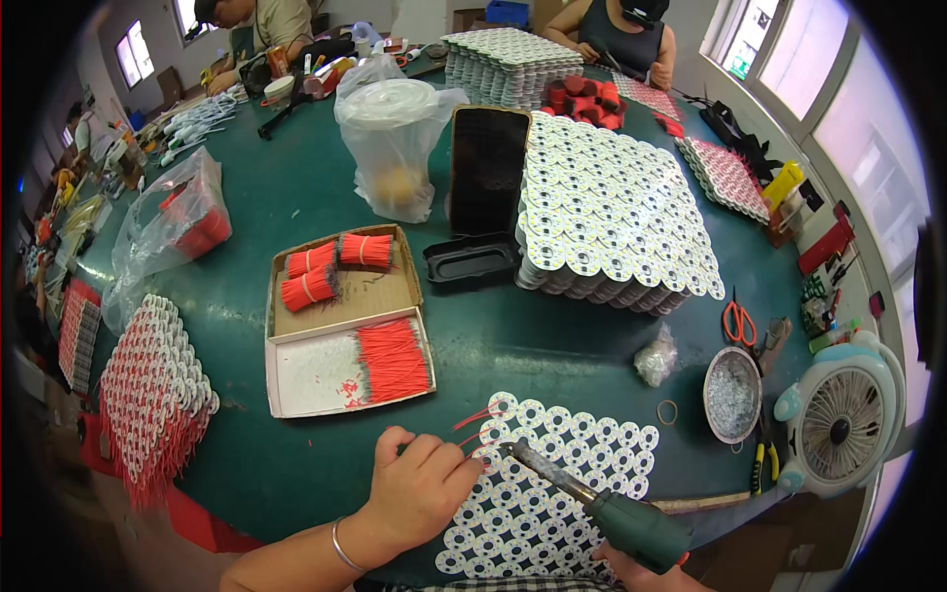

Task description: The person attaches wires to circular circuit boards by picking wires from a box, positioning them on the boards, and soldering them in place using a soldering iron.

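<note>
A panel of round white LED circuit boards (533, 493) lies on the table before me. My left hand (419, 483), with a bangle at the wrist, is closed in a pinch on a thin red wire (475, 438) at the panel's left edge. Another red wire (473, 418) sticks out from the board above it. My right hand (641, 572), partly cut off by the lower edge, grips the green handle of a soldering iron (636, 528). Its metal tip points left, over a board close to my left fingertips.
A cardboard box (345, 321) holds cut red wires and banded bundles. Tall stacks of board panels (621, 207) stand behind a phone (488, 168). To the right are a metal bowl (732, 395), scissors (738, 324) and a fan (838, 424). Wired panels (153, 385) sit left. Other people work across the table.
</note>
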A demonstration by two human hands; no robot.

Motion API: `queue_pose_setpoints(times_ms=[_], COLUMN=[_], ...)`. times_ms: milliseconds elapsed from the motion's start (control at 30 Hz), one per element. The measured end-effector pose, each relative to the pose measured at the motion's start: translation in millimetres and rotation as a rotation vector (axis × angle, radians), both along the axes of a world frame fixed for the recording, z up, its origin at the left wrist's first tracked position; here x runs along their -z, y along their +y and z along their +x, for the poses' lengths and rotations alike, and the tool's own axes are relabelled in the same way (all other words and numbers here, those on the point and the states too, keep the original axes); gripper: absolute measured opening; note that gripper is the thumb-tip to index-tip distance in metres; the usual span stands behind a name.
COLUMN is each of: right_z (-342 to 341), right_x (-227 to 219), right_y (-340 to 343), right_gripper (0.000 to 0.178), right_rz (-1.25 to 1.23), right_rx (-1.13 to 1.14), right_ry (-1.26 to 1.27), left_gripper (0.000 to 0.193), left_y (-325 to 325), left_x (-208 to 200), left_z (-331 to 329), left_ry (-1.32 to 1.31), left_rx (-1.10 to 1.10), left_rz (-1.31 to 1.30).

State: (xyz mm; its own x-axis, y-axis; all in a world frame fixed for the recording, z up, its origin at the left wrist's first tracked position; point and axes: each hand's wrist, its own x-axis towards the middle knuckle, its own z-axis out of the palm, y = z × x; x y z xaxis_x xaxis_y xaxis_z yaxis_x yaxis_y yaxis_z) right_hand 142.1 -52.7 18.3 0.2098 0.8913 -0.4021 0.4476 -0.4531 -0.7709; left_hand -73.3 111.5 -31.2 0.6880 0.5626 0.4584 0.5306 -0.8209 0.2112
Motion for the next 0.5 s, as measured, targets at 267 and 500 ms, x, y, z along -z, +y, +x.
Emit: queue_pose_setpoints(times_ms=[267,500], right_z=[4,-5], right_x=[11,5], right_y=[-8,-7], right_gripper=[0.028,0.030], right_rz=[0.378,0.239], right_rx=[-0.067,0.143], right_ry=[-0.033,0.253], left_gripper=[0.004,0.006], left_y=[-6,-7], left_x=[0,0], left_z=[0,-2], left_ry=[0.008,0.022], left_rx=[0.024,0.031], left_rz=[0.052,0.039])
